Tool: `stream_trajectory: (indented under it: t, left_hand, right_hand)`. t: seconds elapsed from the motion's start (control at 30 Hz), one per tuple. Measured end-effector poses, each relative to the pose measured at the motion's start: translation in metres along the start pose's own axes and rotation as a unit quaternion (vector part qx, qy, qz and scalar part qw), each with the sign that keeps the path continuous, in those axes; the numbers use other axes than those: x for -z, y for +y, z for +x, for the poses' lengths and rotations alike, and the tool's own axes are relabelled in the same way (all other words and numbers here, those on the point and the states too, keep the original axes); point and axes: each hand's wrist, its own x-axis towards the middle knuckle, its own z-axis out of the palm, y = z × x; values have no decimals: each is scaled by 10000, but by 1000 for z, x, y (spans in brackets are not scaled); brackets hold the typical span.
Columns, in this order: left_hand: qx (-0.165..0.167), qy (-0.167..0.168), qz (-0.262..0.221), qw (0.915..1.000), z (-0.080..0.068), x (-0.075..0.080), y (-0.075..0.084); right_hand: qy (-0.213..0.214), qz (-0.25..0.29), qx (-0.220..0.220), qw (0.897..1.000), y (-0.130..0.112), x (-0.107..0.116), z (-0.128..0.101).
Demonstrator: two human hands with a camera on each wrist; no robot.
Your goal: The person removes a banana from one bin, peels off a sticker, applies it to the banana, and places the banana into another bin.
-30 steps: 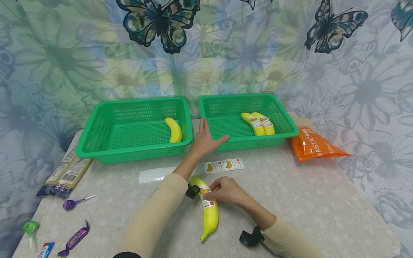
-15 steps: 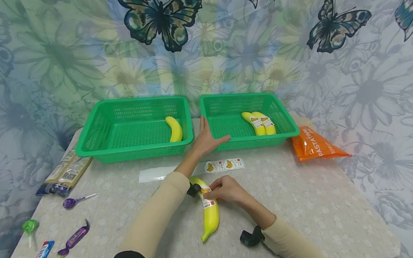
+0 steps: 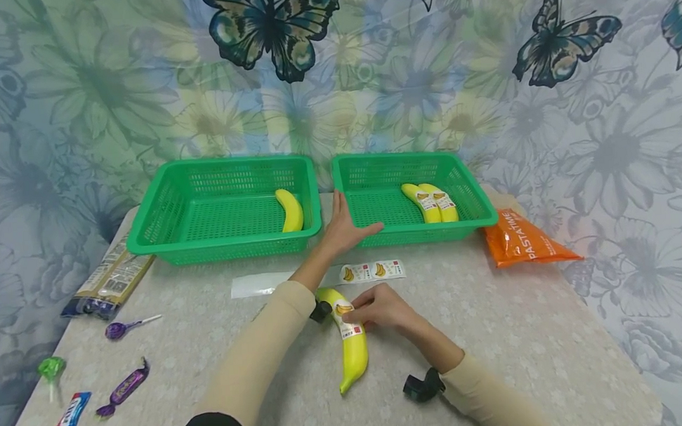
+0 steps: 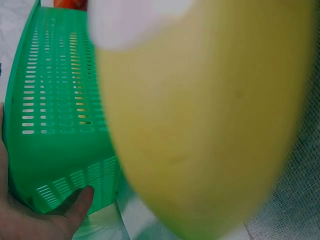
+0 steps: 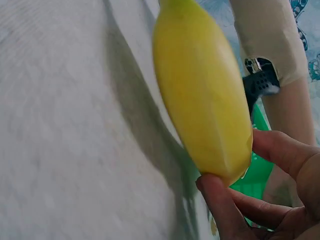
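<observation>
My right hand [image 3: 382, 308] pinches a yellow banana [image 3: 355, 358], its thumb lying over a white label [image 3: 350, 330] stuck on the peel. The right wrist view shows the fingers round one end of the banana [image 5: 202, 90]. Farther forward, my left hand [image 3: 344, 233] reaches with straight fingers and spread thumb to the near left corner of the right green basket [image 3: 416, 234]. The left wrist view has that hand [image 4: 37, 220] at the basket wall, with the banana large and blurred in front. A strip of banana stickers [image 3: 372, 271] lies partly behind the left wrist.
One banana [image 3: 291, 210] lies in the left green basket [image 3: 222, 248]. Two labelled bananas [image 3: 432, 202] lie in the right basket. An orange packet [image 3: 522, 240] is at right. At left are a gold packet [image 3: 112, 277], lollipops [image 3: 116, 331] and wrapped sweets [image 3: 124, 387].
The banana has shifted slightly right, and my right hand's grip has changed, leaving more of the label in sight. My left hand keeps its place at the basket corner.
</observation>
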Motion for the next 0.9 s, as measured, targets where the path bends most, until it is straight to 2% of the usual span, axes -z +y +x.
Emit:
stream_trajectory:
  t: [0.2, 0.43, 0.63, 0.9]
  left_hand:
    - [-61, -36, -153, 9999, 1, -1, -1]
    - [-86, -14, -311, 9995, 2, -2, -4]
    - [-104, -11, -405, 9991, 2, -4, -5]
    - [-84, 187, -84, 9998, 5, -5, -6]
  right_hand:
    - [190, 61, -171, 9997, -2, 20, -8]
    - [363, -153, -470, 9981, -14, 56, -24]
    - [177, -323, -351, 9987, -33, 98, -33]
    - [23, -831, -188, 9964, -72, 153, -28]
